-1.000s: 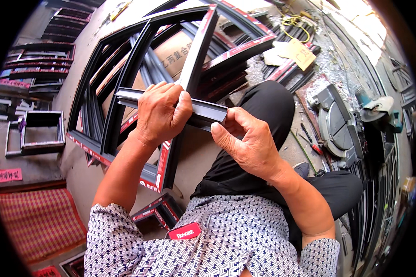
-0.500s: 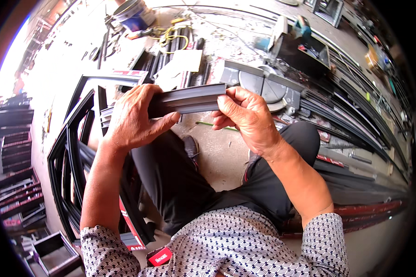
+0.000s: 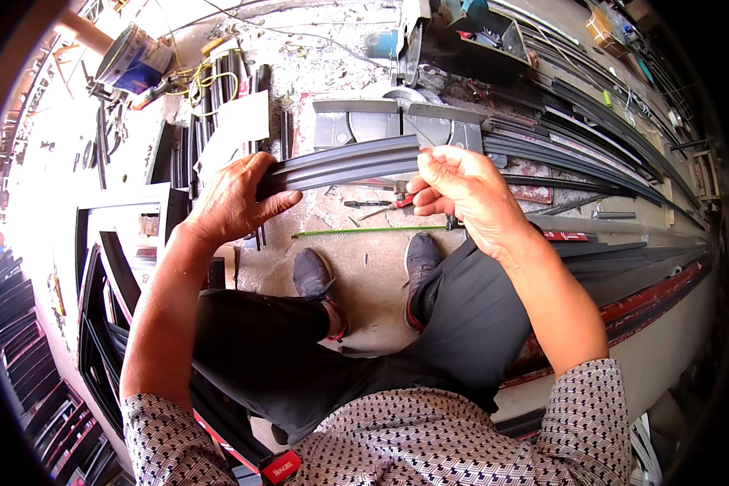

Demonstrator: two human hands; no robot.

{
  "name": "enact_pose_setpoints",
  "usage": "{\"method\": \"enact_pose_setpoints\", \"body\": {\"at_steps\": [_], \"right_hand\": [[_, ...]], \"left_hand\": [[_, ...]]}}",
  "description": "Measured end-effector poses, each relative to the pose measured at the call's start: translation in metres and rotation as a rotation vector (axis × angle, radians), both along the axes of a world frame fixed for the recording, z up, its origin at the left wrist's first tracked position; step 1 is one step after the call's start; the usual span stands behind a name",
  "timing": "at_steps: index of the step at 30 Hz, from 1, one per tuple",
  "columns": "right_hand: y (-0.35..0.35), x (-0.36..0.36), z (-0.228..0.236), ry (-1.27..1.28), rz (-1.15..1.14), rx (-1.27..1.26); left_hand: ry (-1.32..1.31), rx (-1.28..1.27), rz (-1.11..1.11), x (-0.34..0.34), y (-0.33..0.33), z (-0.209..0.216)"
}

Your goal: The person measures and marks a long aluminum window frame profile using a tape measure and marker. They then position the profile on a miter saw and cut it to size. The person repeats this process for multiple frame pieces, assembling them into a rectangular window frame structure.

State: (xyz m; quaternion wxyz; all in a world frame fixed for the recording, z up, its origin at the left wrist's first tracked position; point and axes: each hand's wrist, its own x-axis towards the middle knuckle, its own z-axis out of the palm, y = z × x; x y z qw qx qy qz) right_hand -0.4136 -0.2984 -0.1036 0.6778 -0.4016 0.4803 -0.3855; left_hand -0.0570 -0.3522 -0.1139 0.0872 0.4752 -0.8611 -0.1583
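Observation:
In front of me I hold a short dark grey metal profile point(image 3: 344, 164) with grooves along its length, tilted slightly up toward its right end. My left hand point(image 3: 231, 198) is closed round its left part, thumb along the lower edge. My right hand point(image 3: 468, 194) is at the other end, thumb and fingers pinched at the profile's cut edge, other fingers curled. Just beyond the profile stands a miter saw's grey base point(image 3: 373, 121). Below it on the floor lie a red-handled tool point(image 3: 393, 202) and a thin green strip point(image 3: 360, 231).
Dark window-type frames point(image 3: 97, 283) stand by my left arm. Long dark profiles point(image 3: 591, 146) run along the right side. A bucket point(image 3: 135, 61), yellow cord point(image 3: 211, 81) and light sheet point(image 3: 247, 117) lie at far left. A dark bin point(image 3: 478, 49) holds small parts behind the saw.
The view has turned, so the saw and floor things appear farther left and both shoes show fully. My hands still hold the profile, and its right end sits higher and farther right in view.

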Motion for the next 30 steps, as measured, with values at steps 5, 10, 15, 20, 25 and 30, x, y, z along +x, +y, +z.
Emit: {"method": "enact_pose_setpoints", "body": {"at_steps": [5,10,15,20,25,30], "right_hand": [[-0.001,-0.013,0.006,0.180,-0.136,-0.074],[0.005,-0.016,0.012,0.237,-0.223,-0.172],[0.007,-0.009,0.017,0.293,-0.265,-0.199],[0.006,-0.015,0.016,0.411,-0.274,-0.208],[0.003,-0.020,0.014,0.476,-0.296,-0.160],[0.001,-0.016,0.015,0.506,-0.302,-0.164]], "left_hand": [[-0.126,0.079,-0.071,0.009,-0.053,-0.033],[-0.152,0.162,-0.085,0.007,-0.110,-0.103],[-0.178,0.124,-0.123,-0.004,-0.152,-0.176],[-0.220,0.213,-0.007,-0.026,-0.178,-0.214],[-0.117,0.333,0.026,-0.022,-0.204,-0.235],[-0.132,0.352,0.070,-0.018,-0.222,-0.247]]}}
